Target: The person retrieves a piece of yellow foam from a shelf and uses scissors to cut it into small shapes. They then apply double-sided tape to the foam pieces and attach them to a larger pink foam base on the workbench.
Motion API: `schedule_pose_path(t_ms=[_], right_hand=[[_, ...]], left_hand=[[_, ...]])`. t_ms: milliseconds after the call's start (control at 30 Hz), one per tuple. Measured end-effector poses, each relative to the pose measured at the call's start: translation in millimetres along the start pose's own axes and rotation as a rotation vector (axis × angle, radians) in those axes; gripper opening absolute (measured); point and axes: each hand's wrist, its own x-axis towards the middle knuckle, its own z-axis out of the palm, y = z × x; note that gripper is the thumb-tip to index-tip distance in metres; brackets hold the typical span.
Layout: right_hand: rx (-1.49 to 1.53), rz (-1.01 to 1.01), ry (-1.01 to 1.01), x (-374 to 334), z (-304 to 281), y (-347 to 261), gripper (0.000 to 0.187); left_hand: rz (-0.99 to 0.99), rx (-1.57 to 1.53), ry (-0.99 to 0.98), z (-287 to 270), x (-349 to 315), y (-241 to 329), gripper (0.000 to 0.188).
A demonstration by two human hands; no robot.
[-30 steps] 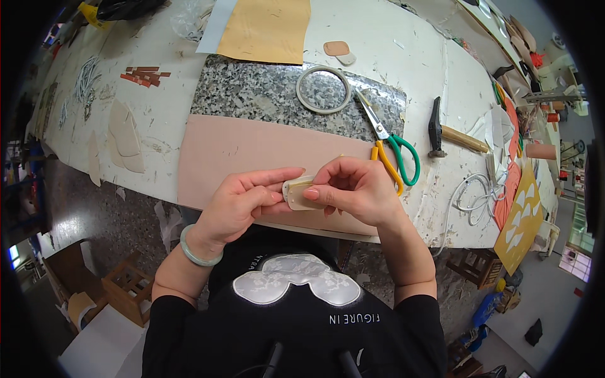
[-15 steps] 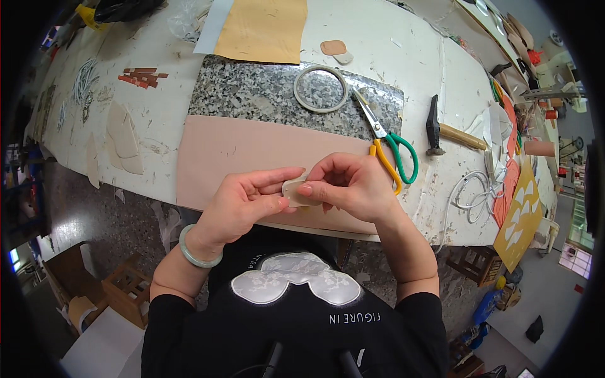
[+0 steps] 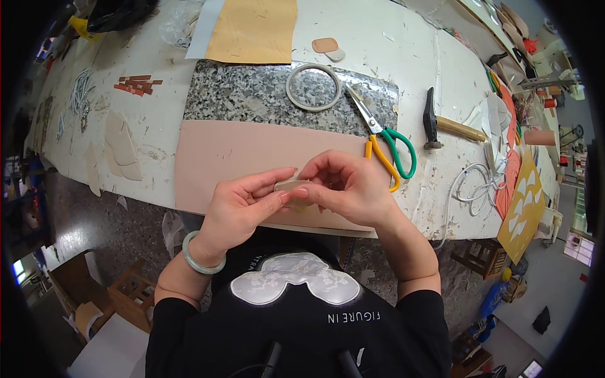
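Observation:
Between my two hands is a small beige leather-like piece (image 3: 291, 186), seen nearly edge-on. My left hand (image 3: 242, 201) pinches its left end between thumb and fingers. My right hand (image 3: 346, 189) grips the other end, thumb on the near side; the fingers partly hide the piece. Both hands are above the pink sheet (image 3: 233, 148) at the near table edge. Just beyond my right hand lie scissors (image 3: 382, 135) with one green and one yellow handle, blades pointing away. A roll of tape (image 3: 313, 87) rests on the speckled stone slab (image 3: 236, 91).
A hammer (image 3: 447, 124) and a coiled white cord (image 3: 476, 183) lie right. Brown strips (image 3: 137, 84), beige cut pieces (image 3: 121, 148) and grey cords (image 3: 82, 88) are on the left. Far off are a tan sheet (image 3: 252, 31) and two small rounded pieces (image 3: 325, 45).
The beige piece has tilted from showing its flat face to nearly edge-on, my fingers shifting around it. The whole view has moved slightly.

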Motion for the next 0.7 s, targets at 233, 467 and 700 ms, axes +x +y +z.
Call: schedule_pose_path(t_ms=[233,467,700], right_hand=[[-0.086,-0.125,0.090,-11.6,3.9,-1.1,0.025],[-0.047,-0.118,0.097,-13.7,4.3,-1.5,0.026],[-0.103,-0.156,0.110,-11.7,3.4,-0.4,0.031]], left_hand=[[0.023,0.025,0.064,2.4,-5.9,0.6,0.033],[0.052,0.048,0.072,2.1,-9.7,1.4,0.031],[0.075,0.065,0.093,3.0,-11.2,1.8,0.029]])
